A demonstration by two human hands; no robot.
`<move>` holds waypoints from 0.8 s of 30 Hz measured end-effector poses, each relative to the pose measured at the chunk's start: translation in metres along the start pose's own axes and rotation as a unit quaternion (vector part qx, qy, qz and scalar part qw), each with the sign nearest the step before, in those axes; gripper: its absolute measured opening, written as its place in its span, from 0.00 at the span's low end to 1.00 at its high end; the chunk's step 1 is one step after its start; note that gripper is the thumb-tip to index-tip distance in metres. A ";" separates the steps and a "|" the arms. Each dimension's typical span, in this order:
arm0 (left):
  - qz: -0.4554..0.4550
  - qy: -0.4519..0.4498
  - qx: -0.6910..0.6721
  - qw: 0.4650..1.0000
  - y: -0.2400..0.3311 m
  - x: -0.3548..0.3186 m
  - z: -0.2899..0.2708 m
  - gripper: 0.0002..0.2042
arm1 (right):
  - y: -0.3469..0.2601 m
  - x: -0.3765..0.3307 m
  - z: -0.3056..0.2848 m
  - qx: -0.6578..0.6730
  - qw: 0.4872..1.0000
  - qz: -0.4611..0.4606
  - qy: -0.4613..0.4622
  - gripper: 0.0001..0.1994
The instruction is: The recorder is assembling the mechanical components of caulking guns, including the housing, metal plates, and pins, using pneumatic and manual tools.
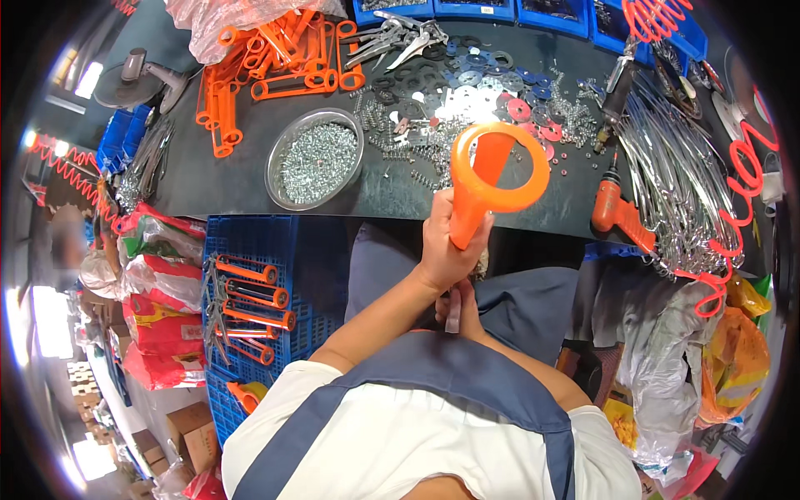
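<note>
My left hand (446,250) is raised in front of me and grips the straight stem of an orange plastic handle piece with a large round ring (500,167) at its top. The ring stands upright over the front edge of the dark workbench (217,183). My right hand (460,310) sits low, just under the left wrist and close to my lap, mostly hidden. A small pale object shows at its fingers; I cannot make out what it is or whether it is held.
On the bench lie a metal bowl of small screws (317,158), a pile of orange handle pieces (275,58), pliers (392,37), washers and springs (483,92), an orange power screwdriver (612,208) and a bundle of wire parts (675,183). A blue crate (250,237) holding orange-handled tools (250,293) stands at my left.
</note>
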State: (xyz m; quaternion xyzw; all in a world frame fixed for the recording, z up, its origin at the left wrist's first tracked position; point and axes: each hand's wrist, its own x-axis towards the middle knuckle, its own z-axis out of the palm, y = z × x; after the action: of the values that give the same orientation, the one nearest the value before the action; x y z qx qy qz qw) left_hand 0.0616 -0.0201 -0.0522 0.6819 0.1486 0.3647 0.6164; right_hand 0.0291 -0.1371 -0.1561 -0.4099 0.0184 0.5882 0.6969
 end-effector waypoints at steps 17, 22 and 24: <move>0.162 0.032 0.199 0.966 0.010 0.011 -0.006 0.18 | 0.024 0.042 -0.002 -0.027 0.956 -0.264 0.127 0.22; 0.022 -0.273 -0.021 0.962 0.002 0.041 -0.038 0.19 | -0.034 -0.004 0.002 -0.017 0.999 0.018 -0.021 0.24; -0.032 -0.316 -0.165 0.934 -0.004 0.049 -0.040 0.18 | -0.024 0.000 0.004 -0.005 1.000 -0.015 -0.020 0.23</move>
State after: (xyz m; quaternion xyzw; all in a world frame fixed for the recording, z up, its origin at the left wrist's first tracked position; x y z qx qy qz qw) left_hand 0.0693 0.0415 -0.0412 0.6457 -0.0943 0.1300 0.7465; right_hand 0.0479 -0.1338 -0.1403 -0.4020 -0.0045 0.5861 0.7035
